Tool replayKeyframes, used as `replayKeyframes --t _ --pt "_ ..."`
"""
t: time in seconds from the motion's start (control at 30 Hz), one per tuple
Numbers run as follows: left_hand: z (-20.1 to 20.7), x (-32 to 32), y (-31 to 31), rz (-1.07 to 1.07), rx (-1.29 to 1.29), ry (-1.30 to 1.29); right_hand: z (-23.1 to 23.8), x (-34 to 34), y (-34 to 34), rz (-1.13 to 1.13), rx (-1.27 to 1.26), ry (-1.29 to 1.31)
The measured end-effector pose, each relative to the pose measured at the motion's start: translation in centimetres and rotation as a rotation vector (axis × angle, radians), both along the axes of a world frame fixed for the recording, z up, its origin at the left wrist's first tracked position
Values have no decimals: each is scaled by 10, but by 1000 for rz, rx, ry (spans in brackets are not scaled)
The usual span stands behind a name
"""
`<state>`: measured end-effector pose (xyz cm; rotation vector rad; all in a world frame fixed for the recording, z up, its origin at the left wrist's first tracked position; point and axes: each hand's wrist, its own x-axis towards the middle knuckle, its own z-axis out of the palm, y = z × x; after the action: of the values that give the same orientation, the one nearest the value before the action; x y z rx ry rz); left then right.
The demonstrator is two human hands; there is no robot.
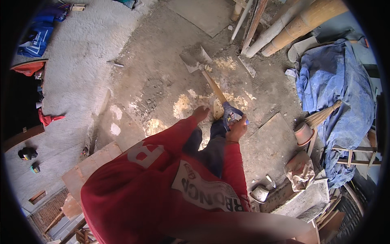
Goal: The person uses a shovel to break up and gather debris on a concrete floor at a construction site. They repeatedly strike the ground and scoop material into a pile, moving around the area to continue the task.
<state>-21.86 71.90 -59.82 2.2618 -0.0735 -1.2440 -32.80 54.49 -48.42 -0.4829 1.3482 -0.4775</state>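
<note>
A shovel (214,86) with a wooden shaft slants across the middle of the floor. Its metal blade (193,61) rests flat on the dusty ground at the far end. At the near end is a blue D-shaped handle (231,113), and my right hand (237,130) is closed around its grip. My left hand (200,114) hovers to the left of the shaft, apart from it, holding nothing, with its fingers loosely extended. Both arms are in red sleeves.
Bamboo poles (292,32) lean at the upper right. A blue tarp (333,81), a straw broom (323,115) and a bucket (304,134) stand to the right. Nearer lie a crumpled sack (300,171) and a mortar trough (304,201). A rough plastered wall (77,77) runs along the left.
</note>
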Motion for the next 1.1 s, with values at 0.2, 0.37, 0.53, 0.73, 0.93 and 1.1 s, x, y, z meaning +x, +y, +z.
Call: replayKeyframes --t 0.2,0.37,0.53,0.73,0.93,1.1 --pt "29 50 -71 512 -270 397 -24 76 -13 143 33 -124" --pt "-4 79 -118 653 -311 575 1 52 -70 112 154 -84" --pt "-61 126 -164 944 -438 458 24 106 -86 120 132 143" --pt "-130 348 -115 1098 -498 253 -24 310 -27 110 260 79" --pt "-175 509 -58 1036 -347 90 -106 443 38 65 270 103" --pt "-197 612 -39 1021 -450 82 -136 536 54 146 140 -51"
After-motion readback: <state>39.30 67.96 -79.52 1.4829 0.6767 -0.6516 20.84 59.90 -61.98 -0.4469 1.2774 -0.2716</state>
